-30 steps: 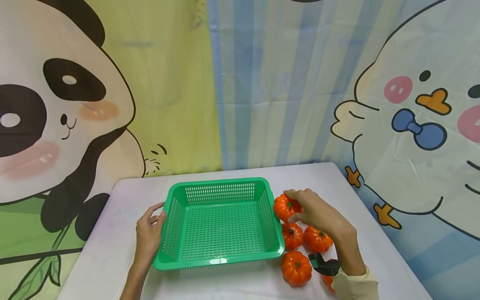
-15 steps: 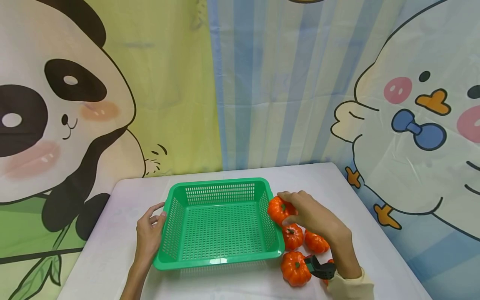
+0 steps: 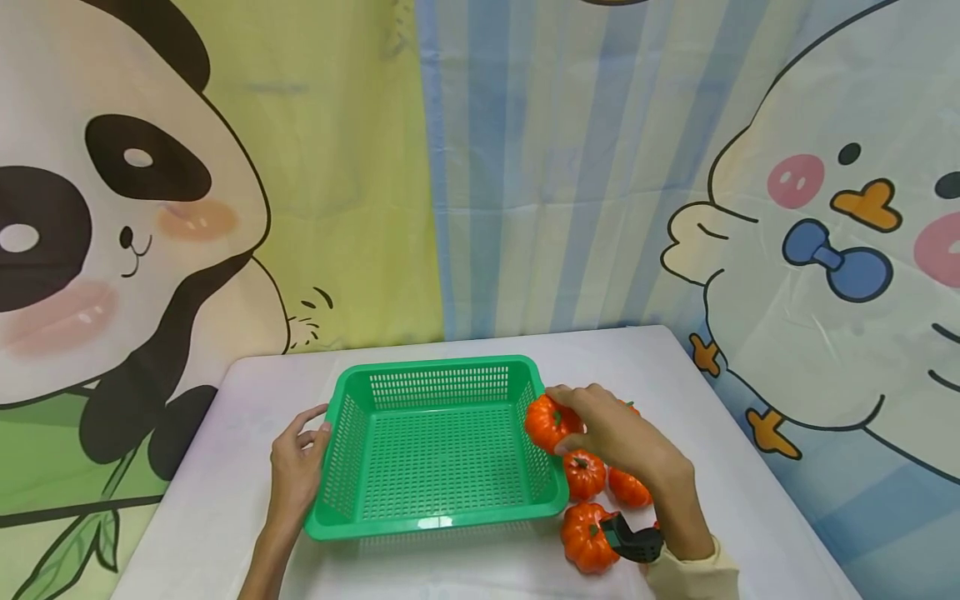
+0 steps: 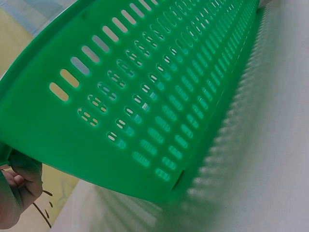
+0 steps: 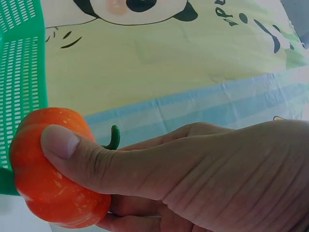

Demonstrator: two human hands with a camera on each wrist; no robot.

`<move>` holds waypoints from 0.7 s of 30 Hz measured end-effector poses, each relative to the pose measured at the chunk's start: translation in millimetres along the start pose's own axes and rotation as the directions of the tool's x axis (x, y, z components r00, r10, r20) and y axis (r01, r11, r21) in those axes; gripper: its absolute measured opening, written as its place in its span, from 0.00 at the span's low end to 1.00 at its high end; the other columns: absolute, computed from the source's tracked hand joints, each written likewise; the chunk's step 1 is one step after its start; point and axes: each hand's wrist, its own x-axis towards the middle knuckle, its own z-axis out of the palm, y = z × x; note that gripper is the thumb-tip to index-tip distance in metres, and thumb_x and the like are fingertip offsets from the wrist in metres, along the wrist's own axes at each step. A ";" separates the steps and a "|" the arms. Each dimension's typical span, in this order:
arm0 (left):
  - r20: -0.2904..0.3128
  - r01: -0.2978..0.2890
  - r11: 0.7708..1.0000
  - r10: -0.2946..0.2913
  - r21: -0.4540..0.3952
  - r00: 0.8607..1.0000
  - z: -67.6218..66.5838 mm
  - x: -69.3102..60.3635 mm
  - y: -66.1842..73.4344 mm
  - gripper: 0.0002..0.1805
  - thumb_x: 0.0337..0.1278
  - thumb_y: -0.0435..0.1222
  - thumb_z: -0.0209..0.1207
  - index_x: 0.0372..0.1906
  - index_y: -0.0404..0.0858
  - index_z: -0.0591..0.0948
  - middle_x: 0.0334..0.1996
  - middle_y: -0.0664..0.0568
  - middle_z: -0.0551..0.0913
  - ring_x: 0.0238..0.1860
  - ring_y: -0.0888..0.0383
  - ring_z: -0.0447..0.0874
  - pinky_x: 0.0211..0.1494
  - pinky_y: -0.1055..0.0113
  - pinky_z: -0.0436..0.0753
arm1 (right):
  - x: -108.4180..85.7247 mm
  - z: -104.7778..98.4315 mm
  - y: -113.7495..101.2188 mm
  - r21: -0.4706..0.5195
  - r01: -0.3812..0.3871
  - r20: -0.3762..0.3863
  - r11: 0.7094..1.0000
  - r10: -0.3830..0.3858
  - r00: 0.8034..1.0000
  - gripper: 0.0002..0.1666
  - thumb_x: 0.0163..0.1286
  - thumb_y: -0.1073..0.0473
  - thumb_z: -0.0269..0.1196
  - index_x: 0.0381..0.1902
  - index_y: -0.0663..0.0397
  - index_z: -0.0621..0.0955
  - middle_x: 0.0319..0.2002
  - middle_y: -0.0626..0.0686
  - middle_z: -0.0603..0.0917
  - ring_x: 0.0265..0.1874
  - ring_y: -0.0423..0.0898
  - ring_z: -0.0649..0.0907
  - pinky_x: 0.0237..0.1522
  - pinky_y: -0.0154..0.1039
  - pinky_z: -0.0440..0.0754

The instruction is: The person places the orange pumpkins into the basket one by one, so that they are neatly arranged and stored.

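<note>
Head view: one orange pumpkin sits nearer than both hands. The left hand grips the green basket between them; the right hand grips another pumpkin at the basket's opposite rim. Beyond the hands hangs a striped curtain.

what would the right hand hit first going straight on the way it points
Probably the green basket's right rim, overlapped by the orange pumpkin in the right hand; height is unclear, so it could pass over.

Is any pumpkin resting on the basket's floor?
No, the basket shows only bare green mesh across its floor in the head view.
</note>
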 end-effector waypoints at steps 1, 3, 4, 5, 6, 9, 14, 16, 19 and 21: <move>0.000 0.002 1.000 -0.002 0.000 1.000 -0.1 0.0 0.2 0.20 0.84 0.35 0.56 0.72 0.36 0.80 0.36 0.31 0.91 0.19 0.66 0.86 0.24 0.70 0.81 | -0.2 0.6 -0.6 0.001 0.005 -0.002 1.000 -0.005 1.000 0.43 0.62 0.59 0.81 0.74 0.55 0.81 0.66 0.52 0.87 0.60 0.52 0.82 0.66 0.56 0.83; 0.001 0.006 1.000 -0.006 0.003 1.000 -0.3 0.0 0.4 0.20 0.84 0.35 0.56 0.72 0.36 0.80 0.36 0.32 0.91 0.19 0.66 0.86 0.25 0.70 0.80 | -0.5 1.9 -1.2 -0.003 0.012 -0.003 1.000 -0.012 1.000 0.42 0.62 0.58 0.81 0.74 0.54 0.81 0.65 0.51 0.88 0.59 0.50 0.82 0.65 0.54 0.83; 0.003 0.007 1.000 -0.007 0.002 1.000 -0.3 0.0 0.4 0.20 0.84 0.35 0.56 0.72 0.35 0.80 0.36 0.32 0.91 0.19 0.66 0.86 0.25 0.70 0.80 | -0.8 2.2 -1.3 -0.006 0.016 -0.002 1.000 -0.016 1.000 0.41 0.63 0.57 0.81 0.74 0.54 0.81 0.64 0.50 0.88 0.57 0.50 0.82 0.64 0.53 0.83; 0.004 0.007 1.000 -0.007 0.001 1.000 -0.3 0.0 0.4 0.20 0.84 0.35 0.56 0.72 0.35 0.80 0.36 0.32 0.91 0.19 0.66 0.86 0.25 0.70 0.80 | -0.9 2.4 -1.5 -0.003 0.014 -0.001 1.000 -0.014 1.000 0.41 0.63 0.57 0.81 0.73 0.53 0.82 0.63 0.49 0.89 0.57 0.49 0.81 0.63 0.52 0.83; 0.005 0.008 1.000 -0.008 0.001 1.000 -0.2 0.1 0.4 0.20 0.84 0.35 0.56 0.72 0.35 0.80 0.36 0.32 0.91 0.19 0.66 0.86 0.25 0.70 0.80 | -0.9 2.7 -1.6 -0.001 0.009 -0.001 1.000 -0.009 1.000 0.41 0.63 0.57 0.81 0.73 0.52 0.82 0.62 0.48 0.89 0.56 0.48 0.81 0.63 0.51 0.82; 0.006 0.007 1.000 -0.007 0.000 1.000 0.1 0.3 0.1 0.21 0.84 0.35 0.56 0.72 0.35 0.79 0.36 0.31 0.91 0.19 0.66 0.86 0.25 0.70 0.81 | -0.9 2.6 -2.6 -0.004 0.012 -0.005 1.000 -0.012 1.000 0.40 0.63 0.57 0.81 0.73 0.51 0.82 0.60 0.46 0.89 0.55 0.47 0.80 0.60 0.50 0.82; 0.005 0.006 1.000 -0.006 0.000 1.000 -0.6 -0.3 0.2 0.20 0.84 0.35 0.56 0.72 0.35 0.79 0.37 0.31 0.91 0.20 0.66 0.87 0.25 0.70 0.81 | 0.8 2.6 -5.2 0.002 0.020 -0.001 1.000 -0.020 1.000 0.41 0.62 0.57 0.81 0.73 0.52 0.82 0.61 0.48 0.89 0.55 0.48 0.81 0.62 0.51 0.82; 0.006 0.007 1.000 -0.007 -0.003 1.000 -0.7 -0.1 0.0 0.20 0.84 0.35 0.56 0.72 0.35 0.79 0.37 0.30 0.91 0.20 0.66 0.87 0.25 0.70 0.81 | 1.6 3.0 -6.2 0.005 0.021 0.009 1.000 -0.021 1.000 0.41 0.63 0.57 0.81 0.73 0.53 0.82 0.61 0.48 0.89 0.56 0.49 0.81 0.62 0.52 0.82; 0.007 0.005 1.000 -0.005 -0.004 1.000 -0.7 0.4 -0.5 0.21 0.84 0.35 0.56 0.72 0.35 0.79 0.37 0.31 0.91 0.20 0.67 0.87 0.25 0.70 0.81 | 3.3 4.1 -8.0 0.004 0.025 0.024 1.000 -0.025 0.999 0.41 0.63 0.57 0.81 0.73 0.52 0.81 0.56 0.46 0.89 0.53 0.48 0.80 0.60 0.51 0.81; 0.005 0.005 1.000 -0.005 -0.004 1.000 -0.3 0.6 -1.0 0.20 0.84 0.35 0.56 0.72 0.35 0.80 0.37 0.30 0.91 0.20 0.67 0.87 0.25 0.70 0.81 | 4.5 5.1 -8.9 -0.006 0.043 0.031 0.999 -0.043 0.999 0.40 0.63 0.57 0.81 0.73 0.52 0.82 0.54 0.45 0.89 0.52 0.49 0.80 0.58 0.52 0.81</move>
